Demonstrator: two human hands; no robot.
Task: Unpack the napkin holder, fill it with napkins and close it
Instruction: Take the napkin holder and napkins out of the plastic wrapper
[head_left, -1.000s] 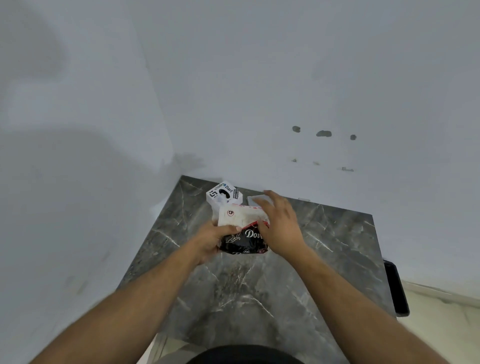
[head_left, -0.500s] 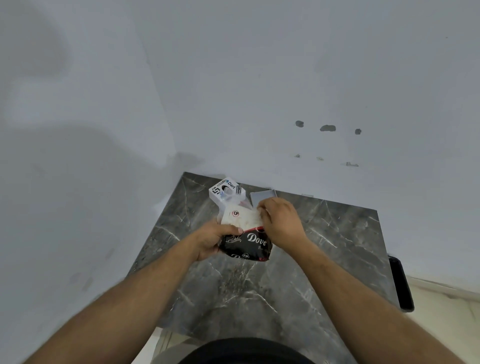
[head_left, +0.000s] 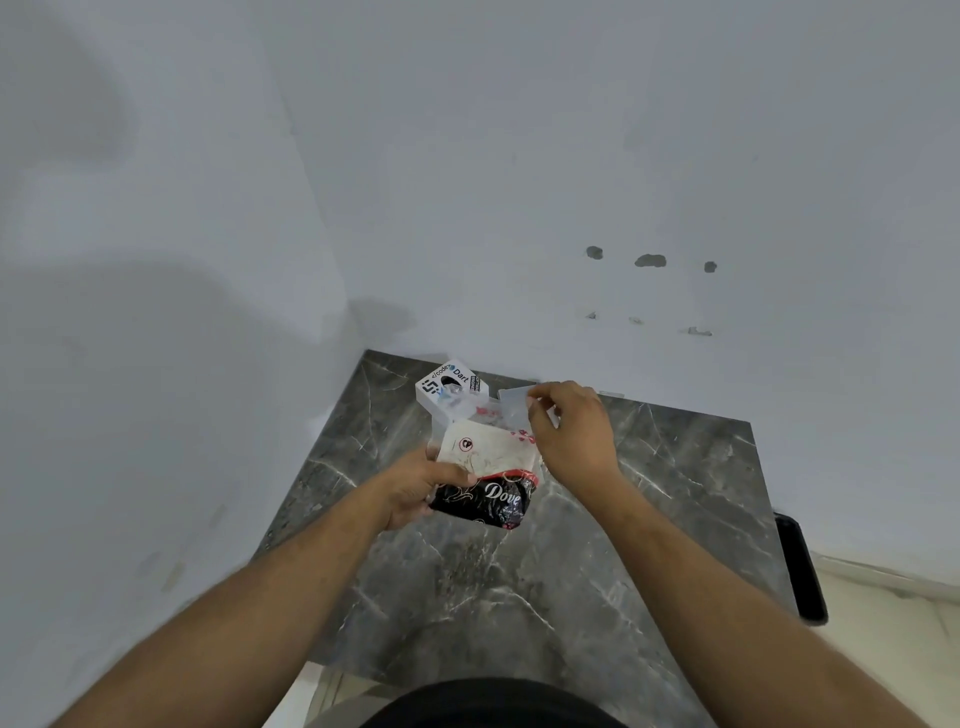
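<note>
A napkin pack (head_left: 485, 478), white on top and black below with the word Dove, is held over the dark marble table (head_left: 649, 519). My left hand (head_left: 421, 486) grips its left side. My right hand (head_left: 571, 431) pinches the clear plastic flap (head_left: 511, 410) of the pack's wrapper and holds it up behind the pack. A white box (head_left: 451, 387) with black print stands at the table's back left, just behind the pack. Whether it is the napkin holder cannot be told.
White walls close the table in at the back and left. A black flat object (head_left: 800, 566) leans by the table's right edge. Pale floor (head_left: 883, 639) shows at lower right.
My right hand has lifted off the top of the pack and pulled the clear flap up and to the right. The left hand keeps its hold on the pack.
</note>
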